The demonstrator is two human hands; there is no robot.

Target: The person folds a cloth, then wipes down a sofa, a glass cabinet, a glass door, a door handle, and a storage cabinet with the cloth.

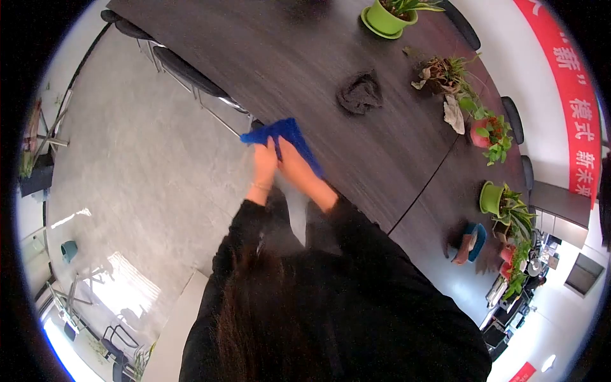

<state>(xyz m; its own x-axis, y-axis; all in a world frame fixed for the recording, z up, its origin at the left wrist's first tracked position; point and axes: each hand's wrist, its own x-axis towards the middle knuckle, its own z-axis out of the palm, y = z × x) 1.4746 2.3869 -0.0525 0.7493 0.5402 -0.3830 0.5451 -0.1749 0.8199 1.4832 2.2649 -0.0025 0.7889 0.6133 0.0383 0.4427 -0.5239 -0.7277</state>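
A blue cloth (294, 135) is held at the near edge of the dark wooden table (267, 57), partly over the edge. My left hand (265, 160) grips its lower left part, fingers closed on the fabric. Close beside it, my right hand (294, 164) is also closed on the cloth, which spreads out beyond the fingers to the right. On the tabletop, farther off, lies a crumpled dark grey cloth (360, 93), touched by neither hand.
Potted plants stand along the table: a green pot (386, 19) at the top, a pink pot (481, 132) and another green pot (491, 197) at the right. A blue container (476, 242) sits nearer. Black chairs (191, 71) line the table's left edge.
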